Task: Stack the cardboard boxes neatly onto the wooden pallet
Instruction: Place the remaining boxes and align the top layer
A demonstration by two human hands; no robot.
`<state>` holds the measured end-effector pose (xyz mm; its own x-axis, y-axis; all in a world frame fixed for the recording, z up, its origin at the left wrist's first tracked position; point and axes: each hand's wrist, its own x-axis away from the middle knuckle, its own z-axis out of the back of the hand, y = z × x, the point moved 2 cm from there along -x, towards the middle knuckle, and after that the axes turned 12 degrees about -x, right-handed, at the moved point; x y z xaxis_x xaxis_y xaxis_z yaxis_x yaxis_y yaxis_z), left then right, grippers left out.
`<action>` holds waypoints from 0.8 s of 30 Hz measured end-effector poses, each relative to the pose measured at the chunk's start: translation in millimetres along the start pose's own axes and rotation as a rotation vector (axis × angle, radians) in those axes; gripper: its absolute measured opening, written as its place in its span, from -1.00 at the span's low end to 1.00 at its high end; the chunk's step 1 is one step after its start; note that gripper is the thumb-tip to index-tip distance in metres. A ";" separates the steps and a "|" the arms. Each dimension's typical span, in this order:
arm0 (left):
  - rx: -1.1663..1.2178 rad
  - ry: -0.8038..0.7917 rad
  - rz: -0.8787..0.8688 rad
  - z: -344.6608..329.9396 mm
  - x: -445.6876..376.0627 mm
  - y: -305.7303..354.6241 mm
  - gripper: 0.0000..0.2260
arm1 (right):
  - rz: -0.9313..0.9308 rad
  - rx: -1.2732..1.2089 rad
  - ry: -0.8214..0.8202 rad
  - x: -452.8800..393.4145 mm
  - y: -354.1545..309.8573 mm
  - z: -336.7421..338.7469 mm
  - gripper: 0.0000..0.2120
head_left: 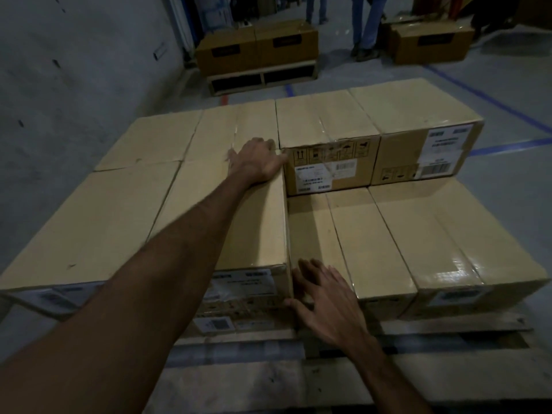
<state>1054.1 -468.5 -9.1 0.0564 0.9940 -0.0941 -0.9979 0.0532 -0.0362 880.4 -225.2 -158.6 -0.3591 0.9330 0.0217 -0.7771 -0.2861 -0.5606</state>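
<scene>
A wooden pallet [418,333] is seen low in the frame w/ cardboard boxes stacked on it in two layers; the upper layer is filled on the left side and at the far right, while the near right shows only the lower layer, i.e. three long boxes lying side by side. The left hand [257,162] is laid flat, fingers straight, on the far right corner of the near upper box [239,225], touching the labelled box [328,162] just beside it; nothing is gripped. The right hand [322,297] is held open w/ fingers spread at the near right bottom corner of that same upper box, thumb against its front face, fingers over the lower box [310,231] next to it; whether the fingertips actually touch can't be told. The hands are well apart, one at each end of the box's right edge. A second labelled box [424,150] is set at the far right, touching the first. In the bkgd a second pallet [263,77] w/ two boxes is seen on the floor [507,174], which is marked w/ blue tape lines [490,100]; another box [430,44] and the legs of people [366,25] are visible further back; a grey wall [74,70] is at left.
</scene>
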 end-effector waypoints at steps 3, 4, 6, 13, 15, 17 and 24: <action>0.011 0.000 0.006 0.5 1.5 0.7 -0.44 | 0.000 -0.004 -0.005 -0.4 -1.1 0.6 -0.01; 0.009 0.002 0.005 0.6 1.7 0.9 -0.45 | -0.001 -0.006 -0.010 -0.4 -1.6 1.2 0.02; 0.005 0.006 0.002 0.6 1.4 0.9 -0.47 | 0.000 -0.005 -0.013 0.0 -2.5 2.2 0.01; 0.012 -0.005 -0.005 0.1 -0.3 -0.8 -0.47 | -0.006 -0.013 -0.011 0.8 -4.2 3.3 0.02; 0.017 -0.010 0.004 0.7 -0.1 -1.0 -0.51 | -0.008 -0.024 -0.021 1.4 -4.8 4.2 0.02; 0.023 -0.008 0.000 0.2 -0.3 -1.1 -0.56 | 0.000 -0.021 -0.022 1.5 -5.1 4.6 -0.03; 0.043 0.003 -0.004 -3.9 -3.8 -2.7 -0.55 | -0.006 -0.024 -0.023 0.8 -3.5 3.1 -0.05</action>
<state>1056.8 -472.8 -12.5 0.0608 0.9935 -0.0967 -0.9981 0.0616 0.0060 881.2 -224.2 -154.1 -0.3662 0.9295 0.0441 -0.7667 -0.2745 -0.5803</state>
